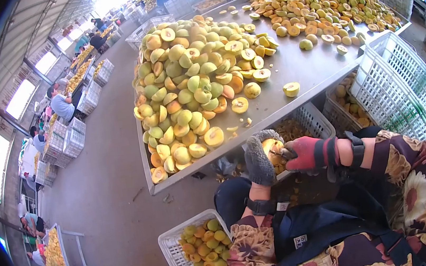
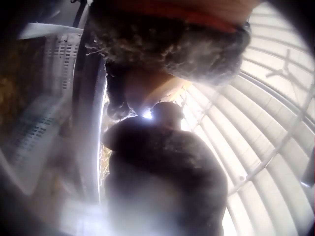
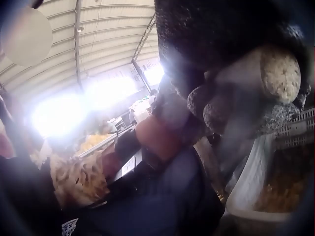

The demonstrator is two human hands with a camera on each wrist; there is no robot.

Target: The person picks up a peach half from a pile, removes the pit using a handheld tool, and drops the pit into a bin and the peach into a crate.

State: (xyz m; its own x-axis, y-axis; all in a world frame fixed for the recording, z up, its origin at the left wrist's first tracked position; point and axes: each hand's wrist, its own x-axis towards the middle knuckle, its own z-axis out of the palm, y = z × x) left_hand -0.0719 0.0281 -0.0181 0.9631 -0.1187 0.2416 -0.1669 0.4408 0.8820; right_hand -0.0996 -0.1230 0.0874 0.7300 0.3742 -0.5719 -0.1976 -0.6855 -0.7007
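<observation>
My left hand (image 1: 260,159), in a grey knit glove, grips a yellow peach half (image 1: 272,151) above the crate in front of my lap. In the left wrist view the peach half (image 2: 147,91) shows between dark gloved fingers. From the right, my right hand (image 1: 306,153), in a red and dark glove, meets the fruit with curled fingers. It holds a tool whose round, pale handle end (image 3: 280,73) sticks out of the glove in the right wrist view. The tool's working end is hidden at the fruit; I cannot tell its kind.
A metal table (image 1: 317,69) bears two heaps of cut peaches. Under its edge stands a white crate (image 1: 320,120) with scraps. Another crate (image 1: 171,249) of peach halves is at my lower left. Stacked empty crates (image 1: 393,84) lean at right. Several people work farther off.
</observation>
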